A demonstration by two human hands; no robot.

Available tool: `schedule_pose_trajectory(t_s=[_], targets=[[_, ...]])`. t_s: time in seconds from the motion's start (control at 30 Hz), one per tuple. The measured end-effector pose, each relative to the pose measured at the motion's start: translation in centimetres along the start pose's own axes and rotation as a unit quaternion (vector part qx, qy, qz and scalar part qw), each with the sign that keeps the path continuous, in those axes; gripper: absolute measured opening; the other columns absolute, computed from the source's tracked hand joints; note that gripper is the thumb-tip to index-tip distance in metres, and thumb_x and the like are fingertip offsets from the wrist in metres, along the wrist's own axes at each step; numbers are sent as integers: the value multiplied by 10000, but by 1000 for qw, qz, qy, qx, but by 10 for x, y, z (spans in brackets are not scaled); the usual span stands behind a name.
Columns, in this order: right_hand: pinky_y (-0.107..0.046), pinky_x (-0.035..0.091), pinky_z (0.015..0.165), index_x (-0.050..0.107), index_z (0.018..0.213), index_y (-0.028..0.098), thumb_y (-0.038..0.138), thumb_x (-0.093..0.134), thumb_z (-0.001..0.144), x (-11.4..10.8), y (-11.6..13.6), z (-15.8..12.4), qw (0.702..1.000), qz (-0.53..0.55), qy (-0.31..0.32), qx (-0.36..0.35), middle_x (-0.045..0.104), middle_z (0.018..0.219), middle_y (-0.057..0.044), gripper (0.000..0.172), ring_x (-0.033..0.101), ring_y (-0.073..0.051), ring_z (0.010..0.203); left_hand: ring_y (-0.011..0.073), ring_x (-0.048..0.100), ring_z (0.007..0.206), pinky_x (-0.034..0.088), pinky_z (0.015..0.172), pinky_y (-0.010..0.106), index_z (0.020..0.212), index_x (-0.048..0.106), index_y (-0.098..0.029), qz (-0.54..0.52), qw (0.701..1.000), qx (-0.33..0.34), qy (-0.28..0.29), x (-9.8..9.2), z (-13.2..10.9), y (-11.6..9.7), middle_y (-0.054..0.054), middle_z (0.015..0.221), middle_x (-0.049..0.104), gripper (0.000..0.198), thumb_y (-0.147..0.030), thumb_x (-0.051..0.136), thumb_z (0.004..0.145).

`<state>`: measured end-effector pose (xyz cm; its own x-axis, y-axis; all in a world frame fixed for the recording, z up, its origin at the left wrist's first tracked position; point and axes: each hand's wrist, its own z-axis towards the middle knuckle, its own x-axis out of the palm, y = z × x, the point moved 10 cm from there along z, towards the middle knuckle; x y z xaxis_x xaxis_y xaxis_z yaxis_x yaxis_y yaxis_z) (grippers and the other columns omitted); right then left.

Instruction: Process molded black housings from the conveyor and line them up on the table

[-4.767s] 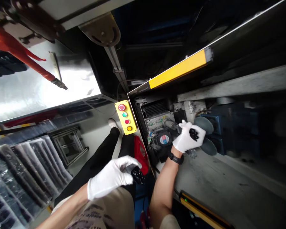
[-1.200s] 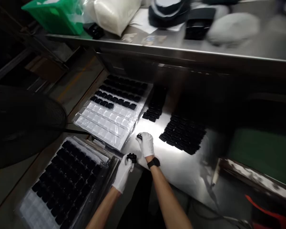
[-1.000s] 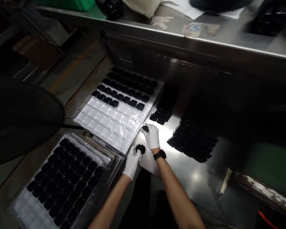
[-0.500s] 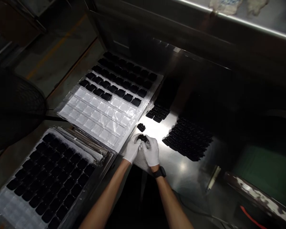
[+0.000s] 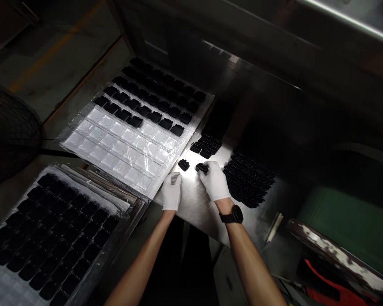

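Note:
My right hand (image 5: 215, 180), in a white glove, has its fingertips closed on a small black moulded part (image 5: 201, 168) at the metal tabletop. My left hand (image 5: 172, 191), also gloved, is by the tabletop's near edge beside the clear tray, its fingers curled in. A dark patch shows between thumb and finger; whether it is a thing or shadow I cannot tell. Between and beyond the hands lies a single black part (image 5: 184, 165). Past it sits a small group of black parts (image 5: 207, 145); a larger group (image 5: 250, 178) spreads right of my right hand.
A clear plastic tray (image 5: 115, 146) on the left holds black parts in its far rows. Lower left, another tray of black parts (image 5: 57, 229) tops a stack. A fan (image 5: 11, 131) stands at the left edge. A pale stick-like object (image 5: 274, 227) and green surface (image 5: 347, 229) are at right.
My hands, which were together around a black part, have separated. My right hand has moved right and forward with a black part; my left has drawn slightly left. The view has shifted a little.

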<state>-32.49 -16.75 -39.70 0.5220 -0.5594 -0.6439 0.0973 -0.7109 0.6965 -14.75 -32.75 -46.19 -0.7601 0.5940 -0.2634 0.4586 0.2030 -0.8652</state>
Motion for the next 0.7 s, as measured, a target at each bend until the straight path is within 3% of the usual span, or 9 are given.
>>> schedule_pose_trajectory(t_s=[0.1, 0.27, 0.4, 0.57, 0.7], targets=[[-454, 628, 954, 716, 1296, 212, 194, 732, 1001, 0, -7, 16, 999, -43, -2, 7, 765, 1226, -106, 296, 752, -285, 1007, 206, 735, 1077, 564, 1076, 386, 1222, 737, -204, 9, 999, 13, -31, 10, 2, -5, 101, 1252, 776, 289, -313, 787, 959], [-440, 604, 1012, 709, 1356, 209, 176, 628, 1033, 1, -8, 27, 997, -47, -49, -38, 729, 1318, -119, 335, 732, -279, 1096, 208, 745, 1054, 594, 1002, 375, 1251, 716, -190, -9, 1000, 21, -21, 44, 22, -20, 108, 1208, 774, 282, -284, 754, 988], [-404, 592, 960, 696, 1298, 204, 207, 606, 1036, -4, -10, 28, 995, -40, -85, -37, 703, 1295, -114, 277, 708, -250, 1054, 201, 734, 1032, 591, 992, 372, 1199, 708, -179, -12, 999, 45, -4, 66, 38, -36, 105, 1188, 765, 215, -229, 747, 993], [-381, 566, 921, 629, 1220, 201, 204, 615, 991, -11, -16, 29, 992, -12, -126, -21, 692, 1218, -96, 230, 681, -229, 1005, 189, 701, 946, 571, 975, 361, 1079, 671, -191, 8, 997, 80, 11, 79, 45, -53, 60, 1065, 733, 153, -200, 783, 975], [-381, 571, 893, 595, 1170, 225, 224, 632, 964, -11, -24, 28, 991, 33, -131, 16, 708, 1150, -71, 209, 688, -220, 935, 186, 682, 986, 567, 1002, 362, 1270, 635, -192, 24, 995, 100, 5, 80, 44, -57, 114, 1326, 678, 360, -167, 809, 957]])
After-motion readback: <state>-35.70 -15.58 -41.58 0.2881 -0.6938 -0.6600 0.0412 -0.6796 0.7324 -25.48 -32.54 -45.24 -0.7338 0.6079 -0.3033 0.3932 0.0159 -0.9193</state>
